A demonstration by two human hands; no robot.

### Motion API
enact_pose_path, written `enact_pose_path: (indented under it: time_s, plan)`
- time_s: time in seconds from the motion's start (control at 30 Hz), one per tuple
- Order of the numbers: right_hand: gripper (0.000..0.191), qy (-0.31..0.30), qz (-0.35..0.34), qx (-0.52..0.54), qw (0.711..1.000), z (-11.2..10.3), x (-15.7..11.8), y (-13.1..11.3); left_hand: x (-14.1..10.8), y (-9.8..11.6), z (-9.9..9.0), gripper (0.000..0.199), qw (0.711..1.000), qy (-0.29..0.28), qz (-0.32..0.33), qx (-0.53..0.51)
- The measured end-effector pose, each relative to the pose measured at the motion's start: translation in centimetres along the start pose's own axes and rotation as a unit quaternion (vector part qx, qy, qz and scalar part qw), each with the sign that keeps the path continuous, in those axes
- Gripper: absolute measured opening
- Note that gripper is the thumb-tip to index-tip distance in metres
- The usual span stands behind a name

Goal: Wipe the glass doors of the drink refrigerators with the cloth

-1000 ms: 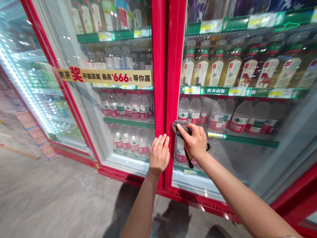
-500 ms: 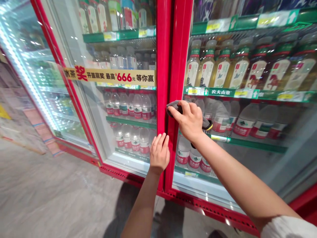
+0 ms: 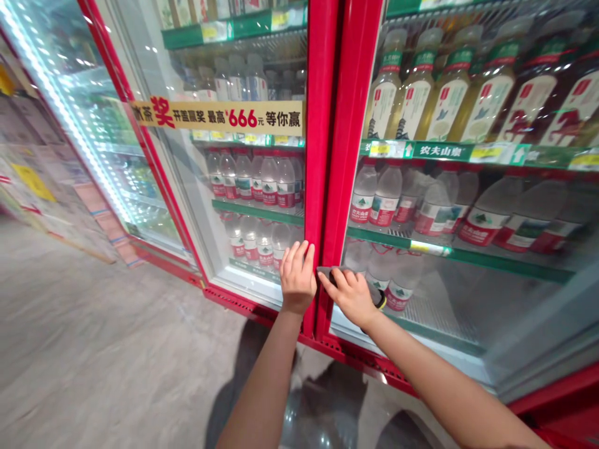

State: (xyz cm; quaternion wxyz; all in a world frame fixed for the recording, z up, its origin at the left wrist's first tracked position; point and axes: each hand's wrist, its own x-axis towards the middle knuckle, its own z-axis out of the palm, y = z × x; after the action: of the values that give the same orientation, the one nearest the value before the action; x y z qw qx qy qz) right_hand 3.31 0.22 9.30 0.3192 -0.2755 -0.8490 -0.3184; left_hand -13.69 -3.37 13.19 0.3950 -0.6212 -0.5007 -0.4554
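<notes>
My left hand [image 3: 297, 282] rests with its fingers stretched out against the edge of the left red door frame [image 3: 322, 156], low on the cooler. Just to its right, my right hand [image 3: 350, 297] grips a grey cloth [image 3: 376, 293] with a black and yellow edge. Its fingers press the cloth against the lower part of the right red door frame [image 3: 354, 143]. Part of the cloth is hidden under the hand, and one end sticks out beside the wrist.
Behind the glass, green-edged shelves [image 3: 468, 151] carry tea bottles [image 3: 423, 93] and water bottles [image 3: 386, 193]. A yellow banner [image 3: 218, 117] crosses the left door. Stacked boxes [image 3: 98, 206] stand at far left on the grey floor [image 3: 154, 362].
My right hand has slid down the right door frame with the cloth, to beside my left hand. The left hand stays on the left frame. The view has tilted downward.
</notes>
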Motion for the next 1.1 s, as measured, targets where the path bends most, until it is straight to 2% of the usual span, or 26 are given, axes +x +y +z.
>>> enact_pose_path:
  time_s: [0.13,0.2,0.27,0.43,0.6,0.77,0.93,1.03,1.1]
  plan:
    - [0.043,-0.039,-0.061,0.017,0.997,2.2,-3.3,-1.8,-0.4,0.5,0.0,0.055,1.000,-0.009,0.005,-0.004]
    - [0.040,-0.043,-0.082,0.021,0.995,2.3,-3.7,-1.8,-0.5,0.7,0.0,0.056,1.000,-0.015,0.013,-0.010]
    - [0.037,-0.034,-0.074,0.024,0.996,1.7,-2.9,-1.0,-0.2,0.8,-0.1,0.057,1.000,-0.016,0.018,-0.015]
    - [0.037,0.059,-0.011,-0.021,0.998,-2.3,2.9,3.0,1.0,1.1,-0.2,0.058,1.000,0.019,0.003,-0.016]
    - [0.035,0.151,-0.014,-0.099,0.983,-7.0,9.2,7.1,2.6,1.7,0.0,0.061,0.999,0.034,-0.001,-0.023]
    - [0.031,0.154,-0.012,-0.130,0.979,-11.2,13.9,10.1,4.8,2.6,-0.1,0.067,0.999,-0.004,-0.019,-0.042]
    - [0.030,0.175,0.037,-0.140,0.974,-15.3,20.4,14.0,6.2,3.4,-0.1,0.070,0.998,-0.030,-0.019,-0.059]
    - [0.036,0.209,0.085,-0.142,0.964,-16.5,24.0,15.9,6.3,3.6,0.3,0.071,0.997,-0.021,-0.023,-0.064]
    - [0.040,0.231,0.110,-0.142,0.956,-16.6,25.0,16.3,6.3,3.6,0.4,0.070,0.998,-0.017,-0.023,-0.063]
